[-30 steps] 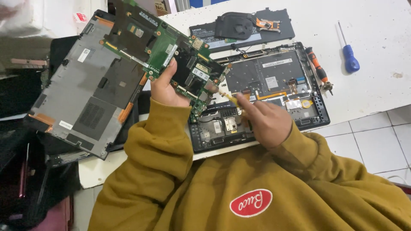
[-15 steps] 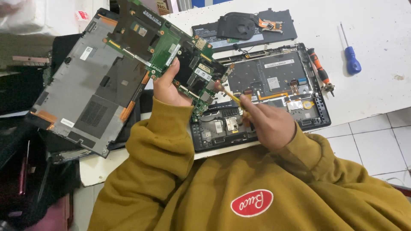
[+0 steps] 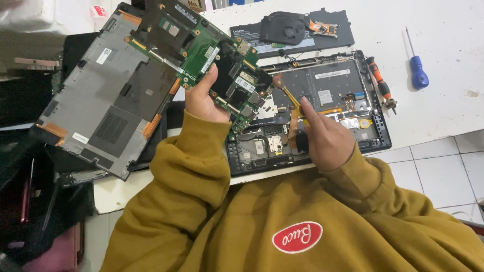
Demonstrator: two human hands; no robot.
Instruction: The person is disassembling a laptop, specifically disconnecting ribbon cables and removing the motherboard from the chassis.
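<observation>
My left hand [image 3: 204, 98] grips a green laptop motherboard [image 3: 201, 48] by its near edge and holds it tilted up above the table. My right hand [image 3: 325, 138] holds a thin yellow tool [image 3: 294, 100] whose tip points at the board's right end. Under both hands lies an opened black laptop base [image 3: 322, 95] with its inner parts showing. Both arms wear mustard-yellow sleeves.
A grey laptop bottom cover [image 3: 101, 95] lies to the left. A black battery with a cooling fan [image 3: 292, 30] sits at the back. An orange-handled screwdriver [image 3: 378, 80] and a blue-handled one [image 3: 417, 68] lie right of the base on the white table [image 3: 448, 30]. White floor tiles [image 3: 443, 171] show at right.
The motherboard has been lifted a little higher and to the left. My right hand has shifted slightly right, with the yellow tool still pointing at the board's end.
</observation>
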